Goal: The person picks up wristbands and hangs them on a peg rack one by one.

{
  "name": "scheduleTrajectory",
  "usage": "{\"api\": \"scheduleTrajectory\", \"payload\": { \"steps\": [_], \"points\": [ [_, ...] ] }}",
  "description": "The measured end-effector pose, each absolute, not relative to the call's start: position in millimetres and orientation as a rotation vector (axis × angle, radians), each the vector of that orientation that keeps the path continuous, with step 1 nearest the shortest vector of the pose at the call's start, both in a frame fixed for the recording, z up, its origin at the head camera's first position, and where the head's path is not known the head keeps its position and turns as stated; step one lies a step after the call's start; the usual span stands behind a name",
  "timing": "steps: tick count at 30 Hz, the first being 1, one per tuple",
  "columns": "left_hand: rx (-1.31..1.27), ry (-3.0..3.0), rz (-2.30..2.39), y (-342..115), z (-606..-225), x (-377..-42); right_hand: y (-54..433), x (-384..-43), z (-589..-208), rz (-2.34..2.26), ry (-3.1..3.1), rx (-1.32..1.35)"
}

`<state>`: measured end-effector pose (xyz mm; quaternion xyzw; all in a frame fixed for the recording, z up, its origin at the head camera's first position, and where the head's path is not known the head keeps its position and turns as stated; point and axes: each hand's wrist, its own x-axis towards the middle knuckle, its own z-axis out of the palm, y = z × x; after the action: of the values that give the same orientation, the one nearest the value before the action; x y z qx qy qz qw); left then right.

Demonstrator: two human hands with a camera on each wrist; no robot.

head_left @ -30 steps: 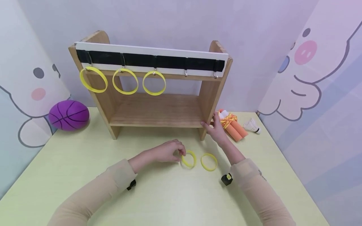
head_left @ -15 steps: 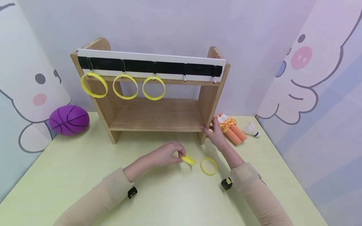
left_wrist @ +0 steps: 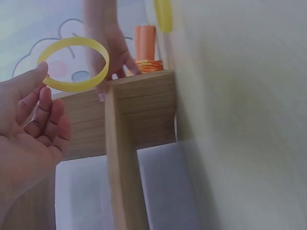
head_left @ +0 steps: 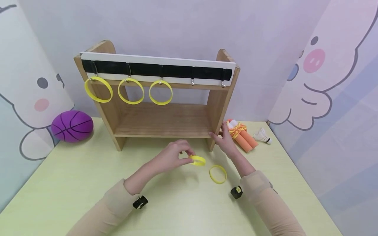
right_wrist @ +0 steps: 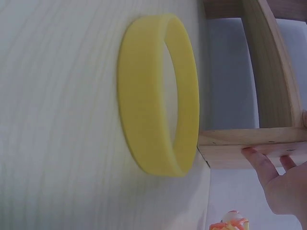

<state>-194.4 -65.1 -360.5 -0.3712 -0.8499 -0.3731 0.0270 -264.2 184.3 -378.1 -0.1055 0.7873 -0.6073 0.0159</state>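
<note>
My left hand [head_left: 169, 159] pinches a yellow wristband [head_left: 201, 163] between thumb and fingertips, raised over the table in front of the shelf. In the left wrist view this wristband [left_wrist: 72, 87] appears as a full loop. A second yellow wristband [head_left: 218, 182] lies on the table to its right, large in the right wrist view. My right hand [head_left: 226, 143] holds the right side panel of the wooden shelf [head_left: 165, 119], thumb at the front edge and fingers along the outer face. Three more yellow wristbands hang from the shelf's hooks on the left and middle; the two right hooks [head_left: 193, 82] are bare.
A purple ball [head_left: 72, 126] sits left of the shelf. Right of it lie a jump rope [head_left: 243, 137] with orange handles and a shuttlecock [head_left: 262, 136]. Walls with cartoon figures stand at the back and sides of the table [head_left: 189, 209].
My left hand has picked up the wristband from the table and raised it, tipping it flatter. The right hand keeps its hold on the shelf. The head view has tilted up slightly.
</note>
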Motion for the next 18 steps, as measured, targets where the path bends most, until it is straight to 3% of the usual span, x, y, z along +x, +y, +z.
{"api": "scheduleTrajectory", "payload": {
  "steps": [18],
  "points": [
    [-0.983,-2.354,-1.352,-73,-315,-180,193,-282,-402,-1.890,2.484,-0.330]
  ]
}}
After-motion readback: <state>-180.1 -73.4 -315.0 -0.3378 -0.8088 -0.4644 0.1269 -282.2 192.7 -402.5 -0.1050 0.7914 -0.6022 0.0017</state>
